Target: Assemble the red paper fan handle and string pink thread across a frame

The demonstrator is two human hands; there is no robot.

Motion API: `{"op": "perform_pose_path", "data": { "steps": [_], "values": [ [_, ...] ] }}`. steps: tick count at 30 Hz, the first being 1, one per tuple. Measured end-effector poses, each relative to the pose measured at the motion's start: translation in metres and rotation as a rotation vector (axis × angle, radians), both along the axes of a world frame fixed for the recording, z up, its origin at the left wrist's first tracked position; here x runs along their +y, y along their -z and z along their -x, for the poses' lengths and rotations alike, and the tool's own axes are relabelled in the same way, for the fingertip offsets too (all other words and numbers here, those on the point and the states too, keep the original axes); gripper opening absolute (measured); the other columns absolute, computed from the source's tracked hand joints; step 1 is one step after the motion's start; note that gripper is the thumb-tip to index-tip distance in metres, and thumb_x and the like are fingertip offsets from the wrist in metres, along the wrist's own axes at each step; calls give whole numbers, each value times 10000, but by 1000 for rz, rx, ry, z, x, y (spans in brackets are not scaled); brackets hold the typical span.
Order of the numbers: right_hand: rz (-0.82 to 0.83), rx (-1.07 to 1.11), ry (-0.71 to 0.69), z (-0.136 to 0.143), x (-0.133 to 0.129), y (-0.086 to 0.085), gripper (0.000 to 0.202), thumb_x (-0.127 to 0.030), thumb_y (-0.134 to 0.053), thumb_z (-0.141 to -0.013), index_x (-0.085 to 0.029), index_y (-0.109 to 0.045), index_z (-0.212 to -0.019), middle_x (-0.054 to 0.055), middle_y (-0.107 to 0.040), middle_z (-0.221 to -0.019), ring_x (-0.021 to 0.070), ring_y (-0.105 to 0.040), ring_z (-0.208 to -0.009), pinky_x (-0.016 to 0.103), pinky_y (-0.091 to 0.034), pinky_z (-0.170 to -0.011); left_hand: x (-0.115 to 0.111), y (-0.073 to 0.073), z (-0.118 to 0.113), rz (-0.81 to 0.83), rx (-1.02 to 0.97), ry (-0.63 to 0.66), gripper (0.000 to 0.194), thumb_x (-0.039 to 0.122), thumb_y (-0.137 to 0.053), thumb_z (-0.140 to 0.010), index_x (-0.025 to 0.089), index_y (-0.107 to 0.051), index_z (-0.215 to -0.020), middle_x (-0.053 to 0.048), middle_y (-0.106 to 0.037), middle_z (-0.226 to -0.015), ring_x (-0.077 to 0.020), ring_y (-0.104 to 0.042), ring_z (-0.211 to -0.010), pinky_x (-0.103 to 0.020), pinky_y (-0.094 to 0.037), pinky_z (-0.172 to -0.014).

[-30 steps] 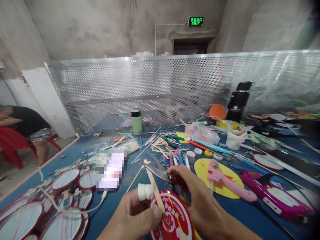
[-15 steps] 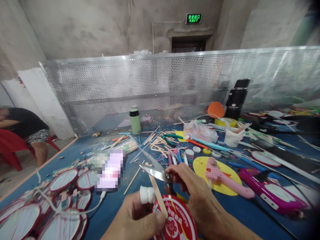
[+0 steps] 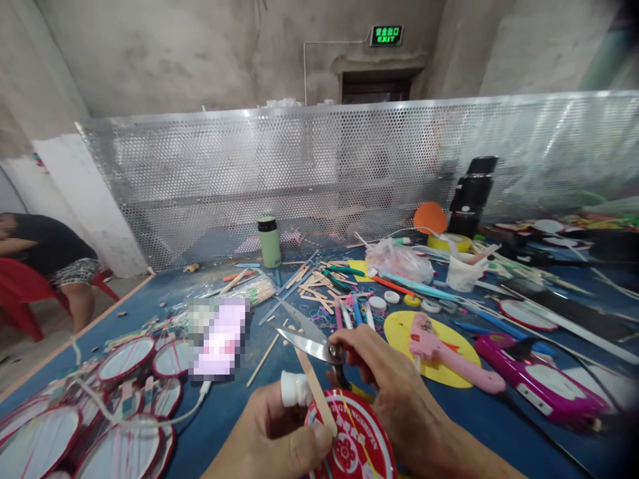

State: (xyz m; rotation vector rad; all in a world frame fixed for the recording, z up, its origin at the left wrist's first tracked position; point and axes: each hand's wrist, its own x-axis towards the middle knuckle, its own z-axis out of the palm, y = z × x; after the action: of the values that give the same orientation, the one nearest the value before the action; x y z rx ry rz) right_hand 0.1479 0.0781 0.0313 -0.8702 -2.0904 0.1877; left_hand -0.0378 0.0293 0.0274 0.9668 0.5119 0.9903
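Head view: left hand (image 3: pixel 272 439) grip clamped on red round disc (image 3: pixel 352 442) and wooden stick (image 3: pixel 314 389), pinning stick flat for trimming. Right hand (image 3: pixel 384 379) grip closed round scissors (image 3: pixel 312 339), blades apart at stick's far end, above blue worktop (image 3: pixel 234 406).

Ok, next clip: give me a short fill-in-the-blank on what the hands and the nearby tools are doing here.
1. The right hand holds a pair of ____ with the blades open.
2. The left hand pins a wooden stick against a round ____ disc.
3. The pink glue gun lies on a ____ disc.
4. The green flask stands ____ on the blue table.

Missing words: scissors; red; yellow; upright
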Motion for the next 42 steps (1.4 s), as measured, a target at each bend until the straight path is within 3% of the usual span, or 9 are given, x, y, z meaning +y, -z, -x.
{"op": "perform_pose_path", "data": {
  "steps": [23, 42],
  "values": [
    [139, 54, -70, -1, -2, -1, 373, -295, -759, -788, -279, -561, -1104, -23, -605, -864, 132, -528, -675, 249, -416, -570, 4, 5, 1, -95, -34, 49, 162, 267, -746, -838, 139, -756, -938, -102, -752, -867, -186, -710, -823, -297, -497, -802],
    [74, 33, -34, -1, -3, -1, 323, -275, -732, -795, -262, -570, -1074, -22, -592, -837, 137, -529, -688, 252, -409, -573, 3, 4, 1, -97, -5, 56, 211, 288, -752, -835, 126, -742, -970, -96, -740, -832, -182, -705, -806, -308, -498, -808]
  ]
}}
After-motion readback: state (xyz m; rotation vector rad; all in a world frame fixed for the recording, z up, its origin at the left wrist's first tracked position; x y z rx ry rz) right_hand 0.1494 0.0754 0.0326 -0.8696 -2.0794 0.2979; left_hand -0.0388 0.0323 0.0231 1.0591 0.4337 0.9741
